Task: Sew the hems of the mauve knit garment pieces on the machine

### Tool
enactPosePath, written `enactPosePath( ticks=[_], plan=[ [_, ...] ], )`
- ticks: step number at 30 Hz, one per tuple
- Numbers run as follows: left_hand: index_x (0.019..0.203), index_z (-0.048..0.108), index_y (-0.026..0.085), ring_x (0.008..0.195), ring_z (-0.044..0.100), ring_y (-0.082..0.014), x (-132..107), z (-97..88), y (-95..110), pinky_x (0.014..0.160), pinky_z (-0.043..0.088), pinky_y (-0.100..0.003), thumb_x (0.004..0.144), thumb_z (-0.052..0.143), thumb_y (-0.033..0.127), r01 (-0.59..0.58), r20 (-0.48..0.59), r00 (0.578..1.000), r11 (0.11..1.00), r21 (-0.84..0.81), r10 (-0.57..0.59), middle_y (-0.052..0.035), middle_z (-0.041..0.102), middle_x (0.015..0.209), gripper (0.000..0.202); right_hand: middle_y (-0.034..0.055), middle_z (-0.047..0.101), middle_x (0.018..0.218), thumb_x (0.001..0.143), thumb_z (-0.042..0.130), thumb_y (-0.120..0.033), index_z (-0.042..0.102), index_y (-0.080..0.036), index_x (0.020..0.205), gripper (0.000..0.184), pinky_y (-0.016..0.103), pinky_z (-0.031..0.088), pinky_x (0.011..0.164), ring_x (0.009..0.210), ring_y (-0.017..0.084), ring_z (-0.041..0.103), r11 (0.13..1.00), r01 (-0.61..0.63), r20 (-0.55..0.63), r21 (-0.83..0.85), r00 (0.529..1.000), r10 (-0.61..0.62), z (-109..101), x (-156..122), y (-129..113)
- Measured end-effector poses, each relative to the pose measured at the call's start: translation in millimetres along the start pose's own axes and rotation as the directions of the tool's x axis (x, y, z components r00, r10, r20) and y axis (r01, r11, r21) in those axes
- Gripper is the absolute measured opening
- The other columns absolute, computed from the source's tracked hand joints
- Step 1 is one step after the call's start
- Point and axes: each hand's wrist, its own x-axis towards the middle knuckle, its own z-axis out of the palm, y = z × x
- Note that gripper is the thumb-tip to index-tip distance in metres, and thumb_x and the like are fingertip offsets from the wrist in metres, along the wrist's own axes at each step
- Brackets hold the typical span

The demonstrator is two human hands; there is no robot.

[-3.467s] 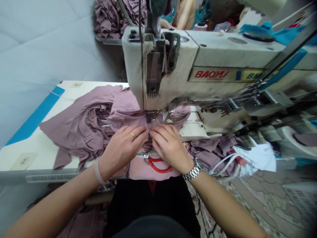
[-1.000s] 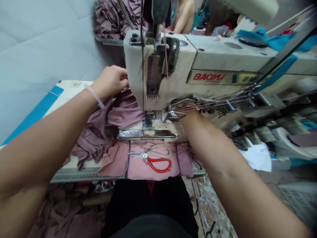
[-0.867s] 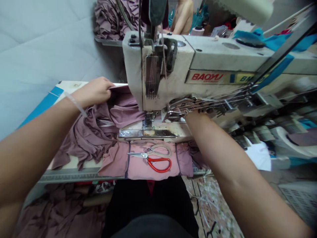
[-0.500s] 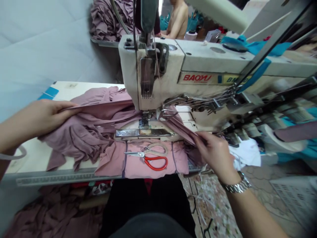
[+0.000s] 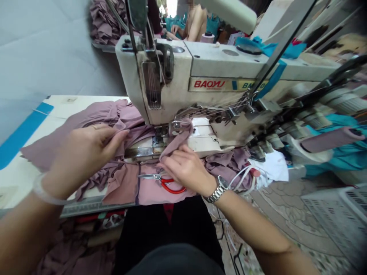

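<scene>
A mauve fabric piece (image 5: pixel 86 114) lies bunched on the left of the machine bed and runs to the presser foot (image 5: pixel 159 131) of a sewing machine (image 5: pixel 160 91). My left hand (image 5: pixel 88 152), slightly blurred, pinches this fabric just left of the needle area. In front of the foot, my right hand (image 5: pixel 186 168) is closed on a folded strip of the mauve fabric (image 5: pixel 177 142) that loops out from under the machine head. Partly beneath my right hand, scissors (image 5: pixel 173 186) with a red handle rest on a pink cloth pad (image 5: pixel 122 185); their other handle is hidden.
Thread cones (image 5: pixel 329 140) stand at the right. More mauve cloth (image 5: pixel 229 166) and white cloth (image 5: pixel 275 164) lie right of the bed. A grey plastic basket (image 5: pixel 332 214) is on the floor. Behind the machine sits another person (image 5: pixel 196 23).
My left hand has moved right, toward the needle area. My right hand has moved left to the front of the foot, bringing the strip with it. The view has shifted right.
</scene>
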Motion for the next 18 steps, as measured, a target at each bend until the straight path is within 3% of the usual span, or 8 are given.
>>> enactPosePath(
  ticks=[3,5,6,8,9,13,16,18],
  plan=[
    [0.090,0.072,0.017,0.066,0.060,-0.0159,5,7.5,13,0.061,0.040,-0.026,0.094,0.048,0.050,-0.049,0.032,0.998,0.997,-0.067,0.051,-0.0038,0.070,0.078,0.041,0.0150,0.065,0.115,0.096,0.050,-0.045,0.060,-0.009,0.120,0.045,0.037,0.047,0.088,0.107,0.024,0.056,0.993,0.102,0.114,-0.054,0.989,-0.095,8,0,10],
    [0.109,0.068,0.018,0.085,0.066,-0.0180,3,20.7,13,0.075,0.049,-0.027,0.090,0.054,0.054,-0.201,0.129,0.963,0.947,-0.250,0.238,-0.0051,0.072,0.099,0.043,0.0201,0.052,0.137,0.096,0.050,-0.045,0.047,-0.005,0.136,0.057,0.042,0.043,0.098,0.124,0.028,0.045,0.980,0.150,0.170,-0.131,0.977,-0.126,8,-5,22],
    [0.121,0.064,0.018,0.098,0.065,-0.0206,0,29.5,13,0.085,0.050,-0.030,0.089,0.056,0.054,-0.300,0.163,0.919,0.904,-0.304,0.360,-0.0078,0.068,0.114,0.049,0.0203,0.048,0.141,0.097,0.049,-0.038,0.042,-0.004,0.140,0.054,0.043,0.042,0.100,0.127,0.029,0.043,0.966,0.173,0.191,-0.193,0.972,-0.136,7,-8,28],
    [0.137,0.052,0.017,0.117,0.058,-0.0272,-8,48.5,13,0.098,0.047,-0.039,0.091,0.056,0.047,-0.469,0.170,0.840,0.847,-0.251,0.516,-0.0139,0.057,0.134,0.055,0.0180,0.050,0.140,0.099,0.043,-0.020,0.040,-0.005,0.142,0.046,0.041,0.042,0.097,0.124,0.027,0.045,0.925,0.208,0.203,-0.317,0.968,-0.148,2,-13,39],
    [0.141,0.048,0.018,0.119,0.056,-0.0296,-13,57.0,14,0.098,0.046,-0.042,0.094,0.054,0.039,-0.516,0.150,0.830,0.842,-0.160,0.537,-0.0159,0.054,0.137,0.052,0.0165,0.053,0.137,0.098,0.041,-0.014,0.041,-0.007,0.141,0.044,0.039,0.044,0.093,0.120,0.026,0.048,0.903,0.221,0.202,-0.368,0.967,-0.155,-1,-15,43],
    [0.135,0.054,0.020,0.103,0.061,-0.0283,-27,73.2,17,0.083,0.049,-0.040,0.095,0.042,0.014,-0.542,0.038,0.840,0.834,0.105,0.541,-0.0146,0.062,0.121,0.043,0.0118,0.063,0.112,0.097,0.041,-0.012,0.052,-0.014,0.131,0.036,0.036,0.046,0.075,0.096,0.023,0.052,0.864,0.273,0.208,-0.424,0.957,-0.201,-13,-18,47],
    [0.126,0.061,0.015,0.104,0.061,-0.0281,-30,70.7,22,0.083,0.048,-0.040,0.093,0.046,0.014,-0.551,-0.049,0.825,0.820,0.153,0.563,-0.0151,0.063,0.118,0.036,0.0112,0.063,0.099,0.096,0.043,-0.015,0.055,-0.011,0.127,0.033,0.036,0.045,0.069,0.088,0.022,0.052,0.888,0.243,0.230,-0.391,0.960,-0.161,-18,-15,45],
    [0.127,0.059,0.012,0.105,0.060,-0.0288,-29,67.6,24,0.086,0.048,-0.041,0.093,0.049,0.018,-0.512,-0.037,0.850,0.841,0.177,0.526,-0.0164,0.062,0.121,0.036,0.0117,0.061,0.094,0.096,0.046,-0.020,0.059,-0.009,0.120,0.030,0.037,0.044,0.065,0.082,0.022,0.052,0.891,0.138,0.220,-0.433,0.975,-0.045,-20,-12,47]
  ],
)
